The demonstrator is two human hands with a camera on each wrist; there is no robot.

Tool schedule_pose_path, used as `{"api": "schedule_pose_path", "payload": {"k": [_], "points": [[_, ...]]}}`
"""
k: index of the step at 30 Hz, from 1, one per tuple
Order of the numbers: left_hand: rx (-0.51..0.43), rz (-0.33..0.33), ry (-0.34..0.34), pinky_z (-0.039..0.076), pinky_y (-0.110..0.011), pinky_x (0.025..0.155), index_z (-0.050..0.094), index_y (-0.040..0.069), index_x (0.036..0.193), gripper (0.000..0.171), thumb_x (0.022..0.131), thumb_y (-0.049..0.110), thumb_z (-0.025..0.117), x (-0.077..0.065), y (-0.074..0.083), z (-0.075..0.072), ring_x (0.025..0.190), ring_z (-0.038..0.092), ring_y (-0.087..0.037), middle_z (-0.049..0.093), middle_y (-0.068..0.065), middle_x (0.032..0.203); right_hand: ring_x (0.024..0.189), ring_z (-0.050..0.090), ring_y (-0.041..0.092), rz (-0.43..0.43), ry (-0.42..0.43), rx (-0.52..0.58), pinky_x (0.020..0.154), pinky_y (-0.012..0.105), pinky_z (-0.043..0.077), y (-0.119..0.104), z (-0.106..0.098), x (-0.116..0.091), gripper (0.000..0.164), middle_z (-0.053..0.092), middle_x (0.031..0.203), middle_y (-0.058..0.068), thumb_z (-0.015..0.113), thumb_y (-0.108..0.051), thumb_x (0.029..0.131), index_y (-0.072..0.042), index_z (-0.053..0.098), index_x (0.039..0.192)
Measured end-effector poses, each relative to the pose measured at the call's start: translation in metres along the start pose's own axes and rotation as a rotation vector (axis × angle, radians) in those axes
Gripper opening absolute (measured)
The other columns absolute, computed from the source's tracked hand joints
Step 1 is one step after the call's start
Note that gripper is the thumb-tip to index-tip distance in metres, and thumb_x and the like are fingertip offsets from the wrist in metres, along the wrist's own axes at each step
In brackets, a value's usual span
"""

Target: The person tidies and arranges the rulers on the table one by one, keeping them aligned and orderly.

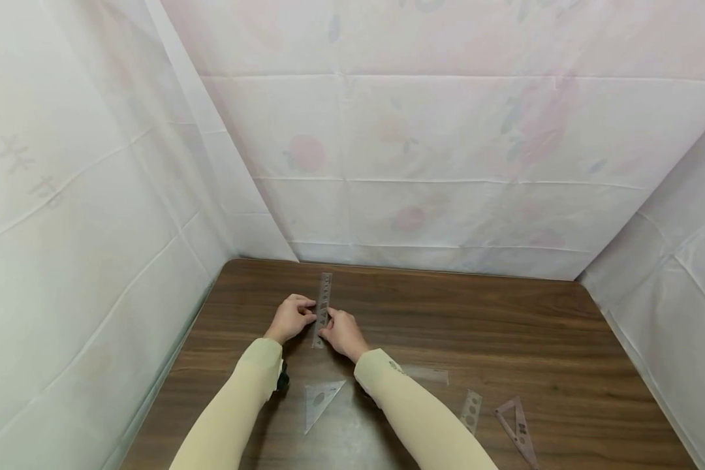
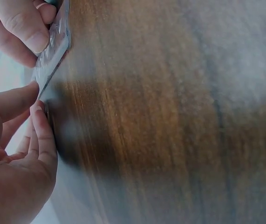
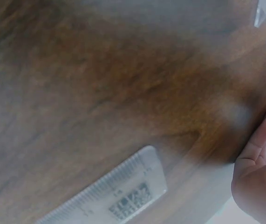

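Note:
A clear stencil ruler [image 1: 326,287] with cut-out shapes lies lengthwise toward the back of the brown table, between both hands. My left hand [image 1: 292,318] pinches its left edge with thumb and fingertips. From the other side, my right hand [image 1: 343,334] grips the ruler's right edge near its lower half. In the left wrist view, the ruler [image 2: 53,53] shows edge-on at the left, the right thumb pressed on its face. The right wrist view catches only a sliver of that ruler at the right hand's [image 3: 258,177] fingertips.
Between the forearms lies a clear set square [image 1: 316,403]. A transparent ruler [image 1: 431,374] sits right of the right wrist, partly behind the sleeve. Farther right are a short stencil ruler [image 1: 472,408] and a pinkish set square [image 1: 524,436]. White curtains [image 1: 446,215] enclose the wooden table [image 1: 564,352].

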State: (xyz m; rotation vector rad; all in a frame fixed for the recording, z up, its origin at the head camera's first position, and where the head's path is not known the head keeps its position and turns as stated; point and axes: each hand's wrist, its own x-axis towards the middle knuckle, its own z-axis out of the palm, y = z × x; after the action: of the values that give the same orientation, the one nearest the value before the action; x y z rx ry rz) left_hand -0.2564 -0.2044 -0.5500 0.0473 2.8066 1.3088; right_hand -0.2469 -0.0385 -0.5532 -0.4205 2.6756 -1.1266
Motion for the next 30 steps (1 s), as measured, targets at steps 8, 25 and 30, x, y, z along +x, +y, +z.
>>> {"api": "schedule_pose_path", "payload": {"k": [8, 25, 30], "points": [[0.002, 0.009, 0.008, 0.059, -0.04, 0.086, 0.071, -0.01, 0.12, 0.032, 0.089, -0.002, 0.075, -0.003, 0.001, 0.001, 0.097, 0.07, -0.031, 0.061, -0.024, 0.122, 0.07, 0.056, 0.006, -0.005, 0.006, 0.013, 0.075, 0.027, 0.053, 0.001, -0.001, -0.003, 0.062, 0.066, 0.083, 0.003, 0.078, -0.013, 0.092, 0.006, 0.054, 0.146], [-0.028, -0.014, -0.001, 0.057, -0.046, 0.096, 0.069, -0.013, 0.122, 0.033, 0.092, -0.001, 0.073, -0.006, 0.001, 0.003, 0.111, 0.068, -0.036, 0.057, -0.025, 0.132, 0.081, 0.057, 0.011, -0.024, -0.03, 0.033, 0.075, 0.025, 0.05, -0.001, -0.005, -0.012, 0.056, 0.064, 0.097, 0.008, 0.075, -0.012, 0.094, 0.006, 0.056, 0.144], [-0.027, 0.001, 0.002, 0.057, -0.046, 0.096, 0.069, -0.014, 0.12, 0.031, 0.091, -0.004, 0.073, -0.009, 0.002, 0.005, 0.111, 0.067, -0.037, 0.057, -0.026, 0.132, 0.082, 0.059, 0.013, -0.036, -0.029, 0.028, 0.075, 0.023, 0.05, 0.001, -0.004, -0.013, 0.055, 0.064, 0.095, 0.009, 0.076, -0.008, 0.092, 0.006, 0.058, 0.142]]}}
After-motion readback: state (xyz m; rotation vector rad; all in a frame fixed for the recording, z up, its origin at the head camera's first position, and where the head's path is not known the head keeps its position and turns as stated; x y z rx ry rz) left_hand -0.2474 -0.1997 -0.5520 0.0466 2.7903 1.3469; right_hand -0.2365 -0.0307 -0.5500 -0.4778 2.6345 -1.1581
